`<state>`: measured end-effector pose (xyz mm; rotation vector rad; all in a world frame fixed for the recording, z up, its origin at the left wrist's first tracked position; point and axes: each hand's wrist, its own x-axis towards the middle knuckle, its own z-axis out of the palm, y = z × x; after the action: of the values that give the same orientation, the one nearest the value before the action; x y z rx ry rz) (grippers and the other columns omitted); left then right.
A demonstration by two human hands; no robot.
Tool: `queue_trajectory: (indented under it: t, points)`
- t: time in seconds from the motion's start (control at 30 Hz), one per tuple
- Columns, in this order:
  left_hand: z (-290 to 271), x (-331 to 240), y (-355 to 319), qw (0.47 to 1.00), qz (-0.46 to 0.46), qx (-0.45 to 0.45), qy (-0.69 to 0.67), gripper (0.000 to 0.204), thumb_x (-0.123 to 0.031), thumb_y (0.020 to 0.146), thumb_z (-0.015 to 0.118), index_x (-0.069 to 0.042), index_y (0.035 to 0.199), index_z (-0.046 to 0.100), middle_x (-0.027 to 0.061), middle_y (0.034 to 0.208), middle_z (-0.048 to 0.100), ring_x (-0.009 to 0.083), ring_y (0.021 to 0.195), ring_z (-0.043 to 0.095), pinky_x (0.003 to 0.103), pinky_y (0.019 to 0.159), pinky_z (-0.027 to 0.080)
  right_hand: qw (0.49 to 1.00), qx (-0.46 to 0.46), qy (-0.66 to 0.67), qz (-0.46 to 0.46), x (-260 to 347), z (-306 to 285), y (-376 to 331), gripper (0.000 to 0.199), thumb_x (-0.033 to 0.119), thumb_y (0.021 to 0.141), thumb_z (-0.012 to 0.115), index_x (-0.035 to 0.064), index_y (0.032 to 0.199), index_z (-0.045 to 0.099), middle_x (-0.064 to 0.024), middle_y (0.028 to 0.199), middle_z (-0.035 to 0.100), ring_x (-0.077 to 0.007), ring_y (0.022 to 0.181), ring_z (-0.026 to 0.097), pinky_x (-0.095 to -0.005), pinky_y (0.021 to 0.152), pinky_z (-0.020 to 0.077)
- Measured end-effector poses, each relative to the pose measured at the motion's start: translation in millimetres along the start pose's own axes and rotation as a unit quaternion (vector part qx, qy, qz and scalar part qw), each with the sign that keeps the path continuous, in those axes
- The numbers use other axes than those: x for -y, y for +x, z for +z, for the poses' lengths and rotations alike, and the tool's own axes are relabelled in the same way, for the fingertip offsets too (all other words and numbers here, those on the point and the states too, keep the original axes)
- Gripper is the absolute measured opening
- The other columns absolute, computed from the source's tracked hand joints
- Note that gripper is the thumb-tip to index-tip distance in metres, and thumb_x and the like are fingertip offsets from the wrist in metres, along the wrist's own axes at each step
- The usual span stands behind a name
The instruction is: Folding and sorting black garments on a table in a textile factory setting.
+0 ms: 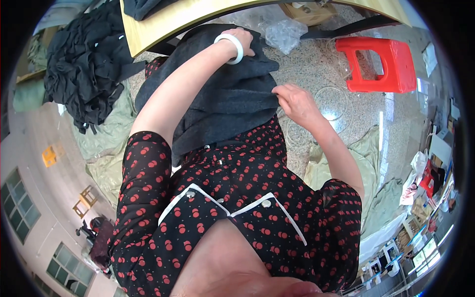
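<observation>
A dark charcoal cloth [217, 101], perhaps a garment, lies bunched in folds across my lap. My left hand [242, 41], with a white bangle on its wrist, rests at the far end of the cloth near the table edge. Its fingers curl down into the fabric, and their tips are partly hidden. On the cloth's right side, my right hand [298, 105] pinches the edge between thumb and fingers and holds it out a little.
Above my lap a pale wooden table [178, 22] carries more dark cloth. A heap of dark fabric [81, 59] stands at the left. At the right, a red plastic stool [381, 64] lies tipped on the speckled floor. Clear plastic bags [285, 35] lie beneath the table; pale green sheets [363, 158] spread beside me.
</observation>
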<state>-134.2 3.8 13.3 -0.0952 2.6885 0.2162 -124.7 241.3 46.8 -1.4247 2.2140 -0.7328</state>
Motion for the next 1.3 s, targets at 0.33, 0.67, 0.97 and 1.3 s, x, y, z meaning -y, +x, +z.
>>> queue_trajectory:
  t: [0.33, 0.67, 0.97, 1.3]
  points:
    - [9.4, -12.0, -9.9, 0.995, -0.023, 0.042, 0.082, 0.023, -0.011, 0.073, 0.052, -0.004, 0.093, 0.062, 0.0157, 0.094, 0.060, 0.0278, 0.089, 0.059, 0.034, 0.078, 0.047, 0.997, 0.077, 0.007, -0.005, -8.5, 12.4, 19.1, 0.007, 0.007, 0.076, 0.049, 0.0026, 0.081, 0.052, -0.0154, 0.076, 0.057, -0.0315, 0.078, 0.055, -0.0411, 0.067, 0.0442]
    - [-40.3, -6.8, -62.6, 0.881, 0.066, -0.317, -0.346, 0.014, -0.014, 0.083, 0.053, -0.001, 0.084, 0.046, 0.0103, 0.071, 0.054, 0.0220, 0.067, 0.054, 0.031, 0.061, 0.043, 0.978, -0.197, 0.005, -0.068, 4.6, -44.3, 65.2, 0.015, 0.000, 0.076, 0.050, 0.0009, 0.090, 0.054, -0.0149, 0.085, 0.057, -0.0302, 0.081, 0.056, -0.0353, 0.071, 0.0447]
    - [-48.0, -8.2, -74.9, 0.828, -0.085, -0.139, -0.536, 0.030, -0.028, 0.079, 0.062, -0.001, 0.092, 0.061, 0.0047, 0.079, 0.060, 0.0076, 0.071, 0.054, 0.020, 0.067, 0.044, 0.973, -0.217, 0.053, -0.060, 16.3, -41.6, 75.3, 0.013, 0.001, 0.074, 0.054, 0.0021, 0.087, 0.056, -0.0113, 0.081, 0.059, -0.0224, 0.073, 0.059, -0.0294, 0.065, 0.0460]
    - [-52.7, -16.3, -58.9, 0.859, -0.002, -0.241, -0.452, 0.024, -0.022, 0.083, 0.053, 0.001, 0.085, 0.059, 0.0035, 0.067, 0.055, 0.0086, 0.062, 0.048, 0.025, 0.059, 0.042, 0.970, -0.238, 0.025, -0.044, 31.9, -51.5, 86.7, 0.015, 0.001, 0.074, 0.056, 0.0026, 0.089, 0.056, -0.0102, 0.078, 0.059, -0.0172, 0.069, 0.059, -0.0274, 0.063, 0.0459]
